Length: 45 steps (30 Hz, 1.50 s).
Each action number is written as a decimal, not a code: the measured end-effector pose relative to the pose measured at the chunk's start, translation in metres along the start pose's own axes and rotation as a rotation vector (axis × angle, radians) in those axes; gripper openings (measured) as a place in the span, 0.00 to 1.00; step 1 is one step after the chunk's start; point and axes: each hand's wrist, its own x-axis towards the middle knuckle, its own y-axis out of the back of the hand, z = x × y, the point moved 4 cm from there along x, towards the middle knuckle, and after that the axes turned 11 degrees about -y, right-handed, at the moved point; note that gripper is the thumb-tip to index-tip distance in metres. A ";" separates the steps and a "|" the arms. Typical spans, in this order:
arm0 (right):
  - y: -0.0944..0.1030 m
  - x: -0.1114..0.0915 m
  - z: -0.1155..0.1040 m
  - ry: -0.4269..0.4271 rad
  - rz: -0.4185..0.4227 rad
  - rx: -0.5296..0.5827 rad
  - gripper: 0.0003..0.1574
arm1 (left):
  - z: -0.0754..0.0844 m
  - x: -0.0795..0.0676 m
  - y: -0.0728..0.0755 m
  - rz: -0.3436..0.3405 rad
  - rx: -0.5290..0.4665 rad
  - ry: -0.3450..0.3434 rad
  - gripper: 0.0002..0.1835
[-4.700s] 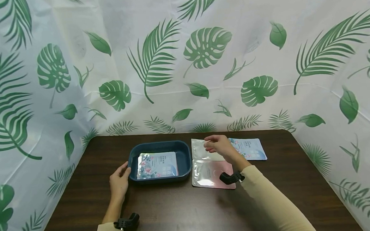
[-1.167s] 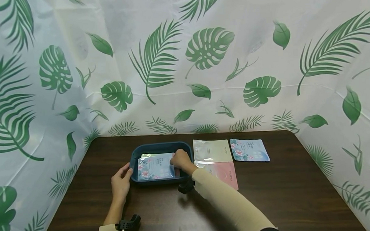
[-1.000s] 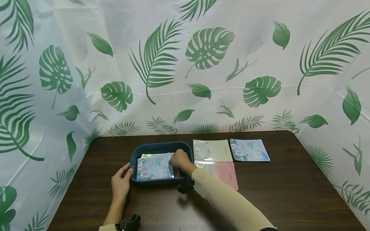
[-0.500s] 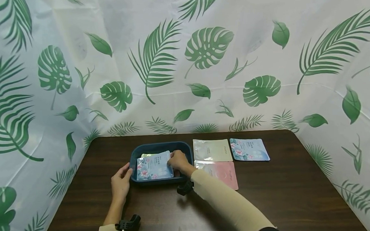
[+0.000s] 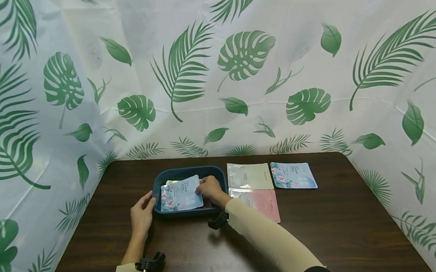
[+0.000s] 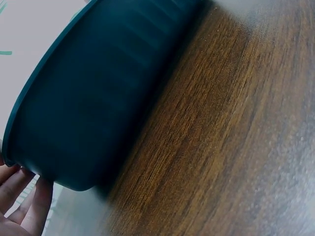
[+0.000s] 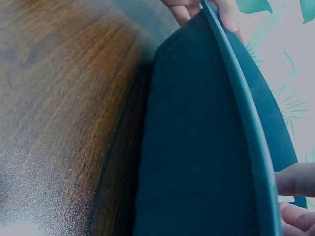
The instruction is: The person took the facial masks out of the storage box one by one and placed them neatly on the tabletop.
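Note:
A dark blue plastic basin stands on the table at left of centre in the head view. My left hand holds its left end; the right wrist view shows the thumb inside the rim and fingers outside. Inside the basin, my right hand pinches the right edge of a blue floral sheet mask packet, which is raised and tilted on that side. Beneath it a green-edged packet peeks out at the back. In the left wrist view, fingertips rest at the basin's underside corner.
Right of the basin lie a pale green packet, a pink packet in front of it, and another blue floral packet farther right. The brown wooden table meets a leaf-print curtain at the back.
My right hand has moved left from over the loose packets into the basin. The blue packet's right edge has risen and shifted left and back. My left hand stays on the basin.

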 end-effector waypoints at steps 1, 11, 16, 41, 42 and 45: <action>-0.001 0.000 0.000 0.003 -0.007 0.003 0.23 | 0.000 0.000 0.000 -0.002 -0.001 0.001 0.21; -0.001 -0.001 -0.001 0.034 0.006 0.013 0.19 | -0.001 0.000 0.000 -0.002 -0.017 0.006 0.21; 0.002 -0.002 -0.003 0.067 0.033 0.008 0.16 | 0.000 -0.001 0.000 0.005 -0.019 0.003 0.21; 0.028 -0.005 -0.013 0.117 -0.072 0.080 0.10 | 0.001 -0.002 0.000 0.026 0.011 -0.015 0.20; 0.029 -0.005 -0.013 0.119 -0.075 0.087 0.11 | 0.002 -0.002 0.000 0.026 0.013 -0.016 0.20; 0.031 -0.006 -0.016 0.129 -0.084 0.105 0.12 | 0.002 -0.002 0.000 0.030 0.011 -0.021 0.20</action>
